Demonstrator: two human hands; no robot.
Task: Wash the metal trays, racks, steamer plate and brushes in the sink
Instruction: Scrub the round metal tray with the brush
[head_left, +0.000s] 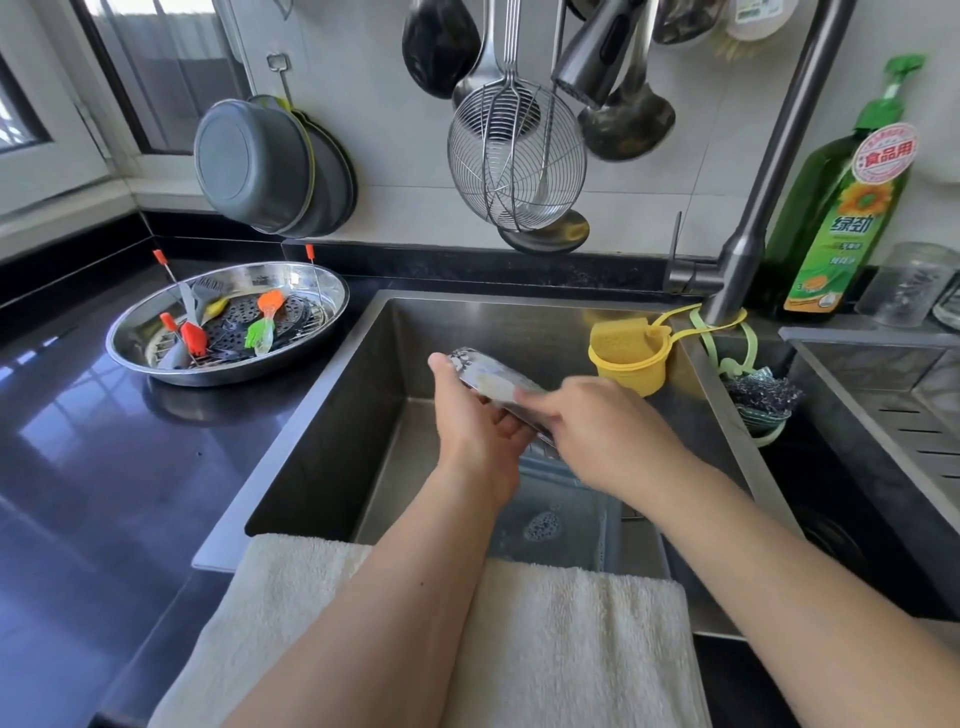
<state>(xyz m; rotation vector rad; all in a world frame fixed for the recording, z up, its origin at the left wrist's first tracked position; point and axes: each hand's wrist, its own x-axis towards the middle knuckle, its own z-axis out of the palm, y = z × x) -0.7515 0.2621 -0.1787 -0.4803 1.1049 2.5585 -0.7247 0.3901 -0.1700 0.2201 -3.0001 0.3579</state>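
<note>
Over the sink (332, 415) my left hand (475, 421) grips a small shiny metal tray (483, 374) from below, tilted on edge, with a pale soapy patch on its face. My right hand (605, 434) meets the tray's near end; its blurred fingertips lie over the top face and its thumb curls at the lower edge. Another metal tray (561, 514) lies on the sink floor with water and foam in it. On the left counter a round metal tray (228, 375) holds a dark perforated steamer plate (244, 317), a wire rack, and orange (270, 302), green (260, 335) and red (193, 338) brushes.
A white towel (571, 639) covers the sink's front edge. The tap (763, 208) rises at the right, its spray head above the sink. A yellow cup (628, 358) hangs on the sink wall near a scouring pad (761, 395). A green detergent bottle (841, 218) stands behind. Ladles and a wire skimmer (514, 156) hang overhead.
</note>
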